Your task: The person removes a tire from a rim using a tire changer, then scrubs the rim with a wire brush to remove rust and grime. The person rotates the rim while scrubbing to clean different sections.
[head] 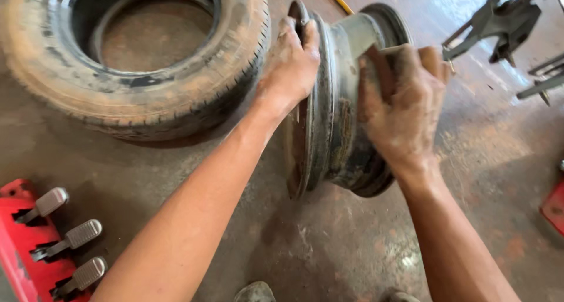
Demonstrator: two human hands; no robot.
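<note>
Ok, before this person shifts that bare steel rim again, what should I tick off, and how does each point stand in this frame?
1. Left hand grips the flange of the rusty grey steel wheel rim: ok.
2. Right hand wraps over the rim's barrel: ok.
3. Rim stands on edge on the stained concrete floor: ok.
4. Gap between the rim and the worn black tyre lying flat: cannot tell, they look very close.
5. Red machine base with three grey pedals lies apart from the rim: ok.
6. Gloves on the hands: not ok, both bare and dirty.
</note>
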